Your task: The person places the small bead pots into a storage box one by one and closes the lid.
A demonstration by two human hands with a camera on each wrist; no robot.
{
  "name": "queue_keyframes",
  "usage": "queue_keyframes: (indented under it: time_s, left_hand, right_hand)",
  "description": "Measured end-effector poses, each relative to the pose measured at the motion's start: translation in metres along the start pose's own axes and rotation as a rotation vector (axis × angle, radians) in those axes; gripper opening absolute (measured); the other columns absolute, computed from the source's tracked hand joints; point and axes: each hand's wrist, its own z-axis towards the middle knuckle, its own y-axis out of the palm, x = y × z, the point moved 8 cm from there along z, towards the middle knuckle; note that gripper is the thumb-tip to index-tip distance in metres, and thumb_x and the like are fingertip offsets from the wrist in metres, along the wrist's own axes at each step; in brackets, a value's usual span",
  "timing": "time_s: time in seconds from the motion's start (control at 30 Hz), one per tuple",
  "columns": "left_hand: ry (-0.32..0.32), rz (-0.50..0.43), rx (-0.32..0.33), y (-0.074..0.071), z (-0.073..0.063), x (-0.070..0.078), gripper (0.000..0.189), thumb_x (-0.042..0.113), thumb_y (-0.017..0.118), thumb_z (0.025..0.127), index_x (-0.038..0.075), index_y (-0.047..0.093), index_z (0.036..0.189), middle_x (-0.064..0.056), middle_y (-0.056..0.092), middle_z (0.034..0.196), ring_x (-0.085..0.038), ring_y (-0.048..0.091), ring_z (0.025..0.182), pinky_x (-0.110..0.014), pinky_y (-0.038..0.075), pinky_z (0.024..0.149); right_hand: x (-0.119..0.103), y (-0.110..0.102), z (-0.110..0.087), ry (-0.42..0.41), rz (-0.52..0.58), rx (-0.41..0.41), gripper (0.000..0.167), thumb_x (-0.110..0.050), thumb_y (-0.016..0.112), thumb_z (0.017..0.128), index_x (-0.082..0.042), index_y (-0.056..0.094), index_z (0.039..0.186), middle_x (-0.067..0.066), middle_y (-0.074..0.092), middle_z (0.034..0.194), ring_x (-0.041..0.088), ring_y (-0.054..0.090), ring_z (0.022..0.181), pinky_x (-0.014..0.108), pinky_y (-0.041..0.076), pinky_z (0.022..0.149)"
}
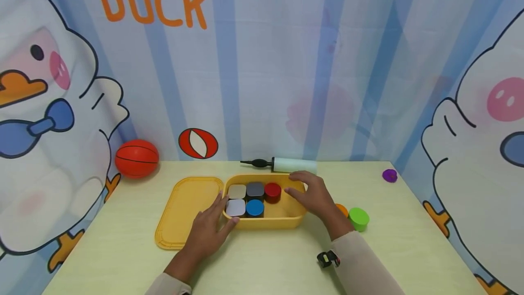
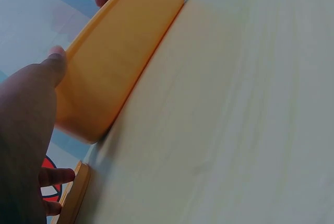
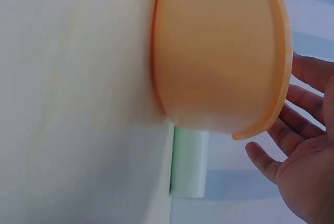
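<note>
A yellow plastic box (image 1: 268,224) stands between both hands on the table. In its left and middle part sit several short blocks or jars: a beige one (image 1: 237,191), a grey one (image 1: 255,189), a red round one (image 1: 272,192), a white one (image 1: 235,207) and a blue round one (image 1: 255,207). My left hand (image 1: 209,231) rests at the box's left end, fingers extended, thumb at the front corner. My right hand (image 1: 314,195) is at the right end, fingers spread and slightly bent by the rim. Neither hand holds a block.
A flat yellow lid (image 1: 176,222) lies left of the box. Behind stand a red ball (image 1: 137,158) and a pale hand pump (image 1: 292,165). Beside the right wrist are an orange piece (image 1: 341,209) and a green round piece (image 1: 359,219). A small purple object (image 1: 390,175) lies far right.
</note>
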Motion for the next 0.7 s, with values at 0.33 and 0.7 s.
queue_keyframes:
  time_s: [0.33, 0.7]
  left_hand:
    - [0.0, 0.019, -0.006, -0.002, 0.001, -0.002, 0.086, 0.068, 0.059, 0.104, 0.022, 0.036, 0.173, -0.002, 0.028, 0.181, -0.038, 0.044, 0.161, -0.083, 0.029, 0.124]
    - [-0.006, -0.001, -0.006, 0.0, 0.001, -0.002, 0.083, 0.065, 0.061, 0.105, 0.022, 0.038, 0.172, -0.003, 0.028, 0.181, -0.038, 0.043, 0.162, -0.083, 0.027, 0.124]
  right_hand:
    - [0.014, -0.017, -0.019, -0.091, 0.019, -0.007, 0.041, -0.02, 0.083, 0.098, 0.001, 0.076, 0.133, 0.019, 0.072, 0.144, 0.045, 0.065, 0.138, 0.067, 0.049, 0.118]
    - [0.034, -0.039, -0.04, -0.061, -0.001, 0.021, 0.041, -0.017, 0.084, 0.096, 0.001, 0.076, 0.132, 0.023, 0.069, 0.148, 0.049, 0.055, 0.148, 0.071, 0.047, 0.118]
